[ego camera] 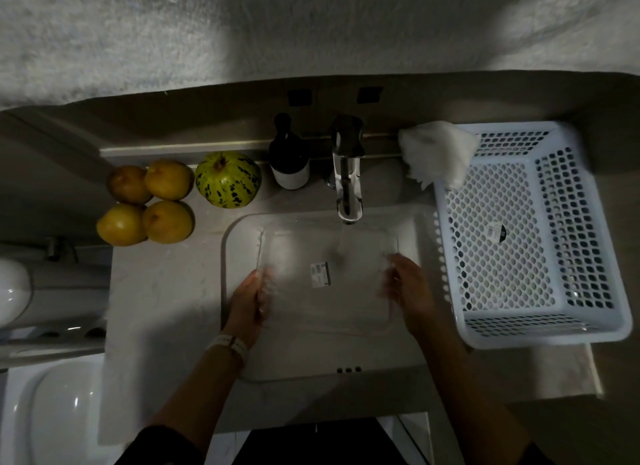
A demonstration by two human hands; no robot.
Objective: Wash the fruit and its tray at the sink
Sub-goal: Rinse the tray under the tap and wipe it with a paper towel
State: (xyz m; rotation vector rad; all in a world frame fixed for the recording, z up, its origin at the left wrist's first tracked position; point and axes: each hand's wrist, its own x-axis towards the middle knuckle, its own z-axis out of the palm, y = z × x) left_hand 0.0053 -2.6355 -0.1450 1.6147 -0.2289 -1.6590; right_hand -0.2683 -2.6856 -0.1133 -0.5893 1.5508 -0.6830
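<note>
Labels on the tray (pixel 320 274) and basket (pixel 496 231) seem too blurred to read.

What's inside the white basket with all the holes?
The white basket holds only a small sticker. A white cloth drapes its back corner, hiding that spot.

Dim, shadowy view; hands motion-blurred, edges warped.

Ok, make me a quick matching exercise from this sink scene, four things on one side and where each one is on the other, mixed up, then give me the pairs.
Things:
1. clear tray
2. striped melon
3. white cloth
4. dark bottle

Places:
A. draped over the corner of the white basket
B. standing just left of the tap
C. in the sink, held by both hands
D. on the counter beside the four yellow fruits

Pairs: 1-C, 2-D, 3-A, 4-B
</note>
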